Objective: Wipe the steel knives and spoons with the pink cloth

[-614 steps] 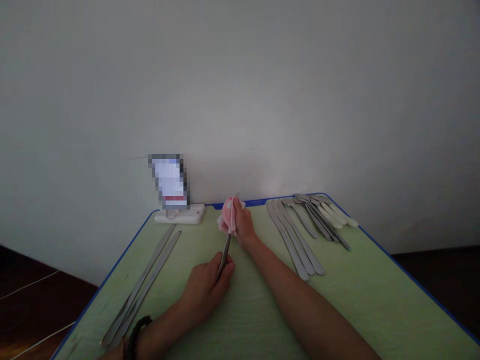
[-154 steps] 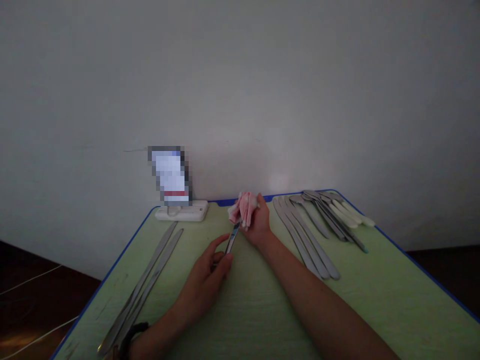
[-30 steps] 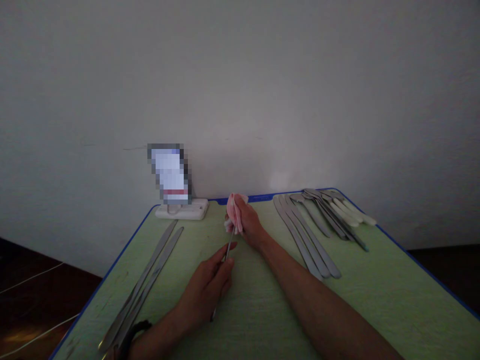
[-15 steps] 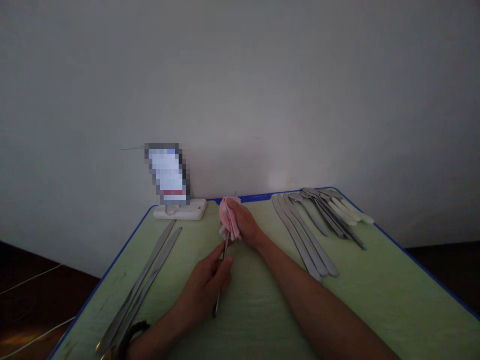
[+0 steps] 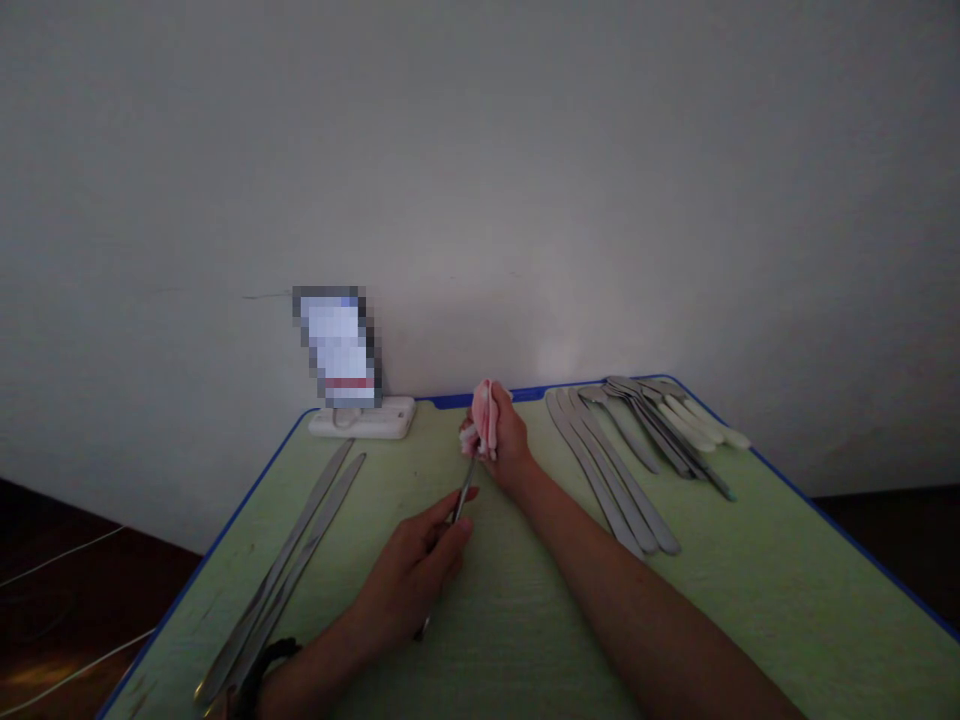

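Observation:
My left hand is closed around the handle of a slim metal knife. The handle's butt end shows below my fingers, and the shaft slants up and away to the right. My right hand grips a crumpled pink-and-white cloth wrapped about the knife's far part, which it hides. Left of my hands lie two metal knives side by side. On the right are three more knives, a single spoon and a stack of metal cutlery.
A phone with a blurred screen leans upright on a white stand at the back left. White-handled cutlery lies at the far right. The green table has a blue edge and meets a grey wall.
My right hand and the cloth have shifted right and slightly up along the knife, baring more of its shaft. The knife tilts further right; my left hand has barely moved.

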The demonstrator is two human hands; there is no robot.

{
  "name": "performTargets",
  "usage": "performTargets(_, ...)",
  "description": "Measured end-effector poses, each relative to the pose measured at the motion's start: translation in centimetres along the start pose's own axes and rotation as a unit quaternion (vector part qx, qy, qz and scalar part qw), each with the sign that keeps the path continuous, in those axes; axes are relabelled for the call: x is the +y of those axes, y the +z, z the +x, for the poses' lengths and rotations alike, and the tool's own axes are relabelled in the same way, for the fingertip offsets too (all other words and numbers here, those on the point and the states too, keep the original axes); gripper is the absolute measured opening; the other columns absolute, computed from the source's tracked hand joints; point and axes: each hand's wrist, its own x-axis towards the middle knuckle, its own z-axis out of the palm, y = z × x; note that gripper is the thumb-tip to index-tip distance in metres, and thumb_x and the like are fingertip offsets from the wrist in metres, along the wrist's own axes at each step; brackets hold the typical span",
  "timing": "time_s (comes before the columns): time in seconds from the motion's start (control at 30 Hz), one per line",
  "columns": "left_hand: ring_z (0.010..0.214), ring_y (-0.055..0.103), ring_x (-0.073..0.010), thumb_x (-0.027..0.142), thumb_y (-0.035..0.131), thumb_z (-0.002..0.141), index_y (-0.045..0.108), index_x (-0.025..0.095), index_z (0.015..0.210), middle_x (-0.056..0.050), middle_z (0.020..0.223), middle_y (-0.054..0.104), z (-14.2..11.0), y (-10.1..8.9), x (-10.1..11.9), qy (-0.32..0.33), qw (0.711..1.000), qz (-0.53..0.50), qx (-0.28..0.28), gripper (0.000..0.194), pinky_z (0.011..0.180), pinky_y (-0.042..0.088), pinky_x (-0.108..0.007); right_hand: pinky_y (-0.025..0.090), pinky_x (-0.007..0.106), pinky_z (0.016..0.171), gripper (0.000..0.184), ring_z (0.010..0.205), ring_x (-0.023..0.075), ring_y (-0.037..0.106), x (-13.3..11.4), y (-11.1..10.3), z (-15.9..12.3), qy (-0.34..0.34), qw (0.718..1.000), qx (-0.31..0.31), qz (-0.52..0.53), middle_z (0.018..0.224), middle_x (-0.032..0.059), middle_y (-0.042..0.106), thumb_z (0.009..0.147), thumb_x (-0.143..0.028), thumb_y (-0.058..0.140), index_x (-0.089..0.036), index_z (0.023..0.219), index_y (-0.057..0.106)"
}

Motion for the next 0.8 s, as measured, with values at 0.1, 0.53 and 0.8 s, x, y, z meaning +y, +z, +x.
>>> performTargets(0.1, 0.047, 0.031, -0.0092, 0.056, 0.046, 0.085, 0.049, 0.006, 0.131, 0.010, 0.053, 0.032, 0.0, 0.0, 0.2, -0.003, 1.000, -0.011, 0.011, 0.069, 0.044, 0.022, -0.021, 0.035, 0.020, 0.030, 0.053, 0.030, 0.0101, 0.045, 0.3, -0.1, -0.1, 0.004, 0.999, -0.007, -0.047, 0.038, -0.0004, 0.052, 0.079, -0.067, 0.047, -0.017, 0.061, 0.052)
performTargets(0.53, 0.046, 0.028, -0.0083, 0.057, 0.048, 0.084, 0.049, 0.008, 0.132, 0.010, 0.053, 0.031, 0.2, -0.1, -0.2, -0.003, 1.000, -0.003, 0.007, 0.068, 0.043, 0.019, -0.020, 0.033, 0.021, 0.027, 0.043, 0.027, 0.0110, 0.045, -0.4, 0.7, -0.8, 0.021, 0.999, 0.046, -0.011, 0.038, -0.0016, 0.052, 0.085, -0.053, 0.043, -0.018, 0.063, 0.051)
performTargets(0.8, 0.046, 0.033, -0.0095, 0.053, 0.045, 0.086, 0.049, 0.005, 0.132, 0.009, 0.051, 0.034, 0.2, -0.1, -0.1, 0.000, 1.000, 0.008, -0.001, 0.067, 0.045, 0.023, -0.021, 0.036, 0.021, 0.028, 0.034, 0.029, 0.0106, 0.045, -0.5, 0.6, -0.6, 0.009, 0.998, 0.069, 0.004, 0.041, -0.0027, 0.053, 0.084, -0.050, 0.051, -0.018, 0.072, 0.053)
